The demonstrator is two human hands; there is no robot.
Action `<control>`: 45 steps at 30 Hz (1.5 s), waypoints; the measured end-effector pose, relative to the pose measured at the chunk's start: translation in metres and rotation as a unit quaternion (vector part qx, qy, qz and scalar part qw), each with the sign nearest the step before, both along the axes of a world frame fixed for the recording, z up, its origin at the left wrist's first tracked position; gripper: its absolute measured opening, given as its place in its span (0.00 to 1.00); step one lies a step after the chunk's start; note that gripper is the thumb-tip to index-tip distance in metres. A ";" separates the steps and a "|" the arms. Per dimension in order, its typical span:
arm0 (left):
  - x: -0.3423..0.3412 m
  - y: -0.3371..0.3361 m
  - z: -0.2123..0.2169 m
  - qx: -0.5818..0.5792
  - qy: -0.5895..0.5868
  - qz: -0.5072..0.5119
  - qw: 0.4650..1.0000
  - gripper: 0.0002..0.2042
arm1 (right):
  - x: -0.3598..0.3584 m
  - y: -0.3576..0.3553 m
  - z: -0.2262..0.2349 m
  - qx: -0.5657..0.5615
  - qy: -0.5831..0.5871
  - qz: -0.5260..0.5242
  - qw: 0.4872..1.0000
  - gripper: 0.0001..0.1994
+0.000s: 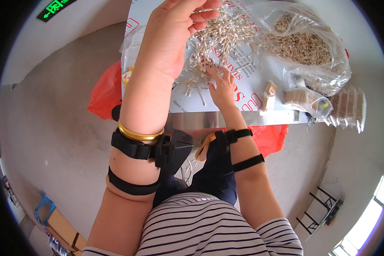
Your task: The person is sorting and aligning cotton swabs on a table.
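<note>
My left hand (pixel 175 30) is raised high above the table, fingers curled around a small bundle of cotton swabs. A loose heap of cotton swabs (pixel 226 34) lies on the white-covered table (pixel 251 91) right beneath it. My right hand (pixel 222 87) rests lower on the table at the near edge of the heap, fingers spread and touching several stray swabs (pixel 195 87). Both forearms wear black straps, and the left wrist carries a gold bangle (pixel 138 134).
A clear plastic bag of swabs (pixel 305 45) sits at the far right. Small packed bundles (pixel 347 106) and little boxes (pixel 269 94) line the table's right edge. A red plastic bag (pixel 104 91) hangs at the left; cardboard boxes (pixel 62 226) stand on the floor.
</note>
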State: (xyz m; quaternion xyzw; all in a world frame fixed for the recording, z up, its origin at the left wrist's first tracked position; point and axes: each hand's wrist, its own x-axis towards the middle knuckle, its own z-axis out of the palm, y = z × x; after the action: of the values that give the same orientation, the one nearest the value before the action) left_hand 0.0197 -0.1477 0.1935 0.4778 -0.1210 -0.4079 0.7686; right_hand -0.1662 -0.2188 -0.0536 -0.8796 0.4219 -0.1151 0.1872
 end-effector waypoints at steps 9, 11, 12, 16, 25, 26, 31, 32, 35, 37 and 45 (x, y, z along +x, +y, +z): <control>0.006 0.002 -0.001 -0.001 0.005 -0.011 1.000 0.13 | -0.016 -0.001 0.005 -0.018 -0.115 -0.015 0.993 0.18; 0.005 0.002 -0.003 -0.010 0.009 -0.017 1.000 0.13 | 0.005 -0.010 0.011 -0.031 -0.128 0.018 0.991 0.19; 0.005 0.001 -0.004 -0.010 0.009 -0.019 1.000 0.13 | 0.015 -0.014 0.010 -0.044 -0.139 0.051 0.988 0.19; 0.006 0.002 -0.006 -0.025 0.003 -0.020 1.000 0.13 | 0.036 -0.022 -0.003 0.014 -0.088 0.083 0.993 0.20; 0.011 0.002 -0.005 -0.021 0.011 -0.025 0.999 0.14 | -0.011 -0.028 -0.007 -0.001 -0.081 0.028 0.996 0.17; 0.011 0.003 -0.007 -0.029 0.013 -0.028 0.999 0.13 | -0.014 -0.025 -0.004 -0.014 -0.077 0.016 0.997 0.17; 0.009 0.006 -0.001 -0.022 0.023 -0.015 0.999 0.13 | 0.004 0.003 0.003 0.008 -0.100 0.054 0.993 0.16; 0.009 0.006 0.000 -0.019 0.022 -0.011 1.000 0.13 | 0.010 0.008 0.004 0.009 -0.091 0.069 0.993 0.16; 0.007 0.004 0.002 -0.011 0.008 -0.018 1.000 0.13 | 0.020 -0.004 -0.002 -0.031 -0.072 0.043 0.996 0.16; 0.009 0.003 0.001 -0.015 0.011 -0.019 1.000 0.13 | 0.031 -0.019 -0.008 -0.061 -0.045 0.033 0.997 0.15; 0.012 0.005 0.005 -0.021 0.009 -0.011 1.000 0.14 | 0.047 -0.056 -0.002 -0.070 0.026 0.157 0.985 0.07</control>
State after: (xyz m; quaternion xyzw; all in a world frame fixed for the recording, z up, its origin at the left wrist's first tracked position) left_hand 0.0317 -0.1425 0.1981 0.4564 -0.1278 -0.4177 0.7752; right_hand -0.1189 -0.2748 -0.0556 -0.9487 0.2738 -0.0905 0.1298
